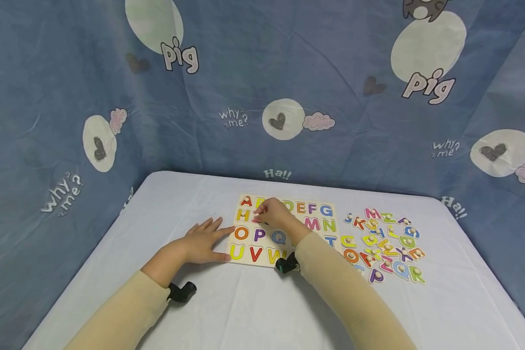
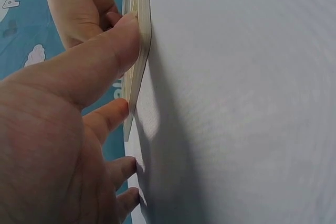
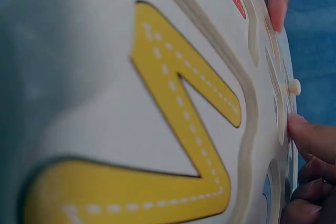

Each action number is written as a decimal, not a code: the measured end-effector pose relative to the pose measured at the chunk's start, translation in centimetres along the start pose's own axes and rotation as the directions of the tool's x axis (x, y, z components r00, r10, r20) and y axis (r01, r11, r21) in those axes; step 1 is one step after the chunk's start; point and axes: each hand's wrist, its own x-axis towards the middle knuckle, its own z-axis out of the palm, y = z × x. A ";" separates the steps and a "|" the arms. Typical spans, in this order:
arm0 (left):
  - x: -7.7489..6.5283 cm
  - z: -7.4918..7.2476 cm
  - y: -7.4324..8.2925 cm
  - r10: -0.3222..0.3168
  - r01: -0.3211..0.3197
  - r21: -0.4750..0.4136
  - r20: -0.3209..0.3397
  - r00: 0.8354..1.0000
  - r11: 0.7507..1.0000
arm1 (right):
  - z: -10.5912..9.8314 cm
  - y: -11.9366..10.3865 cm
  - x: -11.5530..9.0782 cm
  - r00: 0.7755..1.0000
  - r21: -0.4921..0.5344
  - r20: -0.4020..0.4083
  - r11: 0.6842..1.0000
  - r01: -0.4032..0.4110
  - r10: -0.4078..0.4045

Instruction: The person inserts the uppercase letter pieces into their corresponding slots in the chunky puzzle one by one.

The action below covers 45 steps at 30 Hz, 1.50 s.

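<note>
A wooden alphabet puzzle board (image 1: pixel 295 236) with coloured letter shapes lies on the white table. My left hand (image 1: pixel 203 243) has its fingers spread at the board's left side; its thumb rests on the edge (image 2: pixel 144 19) and its index fingertip touches near the corner. Over the second row, my right hand (image 1: pixel 274 214) has its fingers curled, thumb and fingertips pinching a small reddish letter piece (image 1: pixel 258 218) just right of the letter H (image 1: pixel 243 215). The fingers mostly cover that piece. A pale knob (image 3: pixel 295 86) stands on the board near the right thumb.
Several loose knobbed letters lie to the right of the board, among them an orange O (image 1: pixel 351 256), a purple P (image 1: pixel 376 276) and a green R (image 1: pixel 416 274). Behind the table (image 1: pixel 192 194) hangs a blue printed cloth (image 1: pixel 227 155). My right forearm crosses the board's lower right part.
</note>
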 end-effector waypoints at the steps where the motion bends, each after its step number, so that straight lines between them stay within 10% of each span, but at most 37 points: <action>1: 0.0 0.0 0.0 -0.001 0.001 0.000 -0.001 1.000 1.000 | 0.0 0.0 0.0 1.000 0.000 -0.001 1.000 0.003 -0.003; 21: 0.3 0.7 -0.2 -0.015 0.015 -0.021 -0.003 1.000 1.000 | -6.8 0.8 -5.3 0.992 0.057 -0.100 0.995 0.078 -0.072; 45: 0.1 0.2 0.0 -0.021 0.020 -0.017 -0.020 1.000 1.000 | -16.5 11.2 -11.3 0.984 -0.035 -0.175 0.999 -0.040 0.034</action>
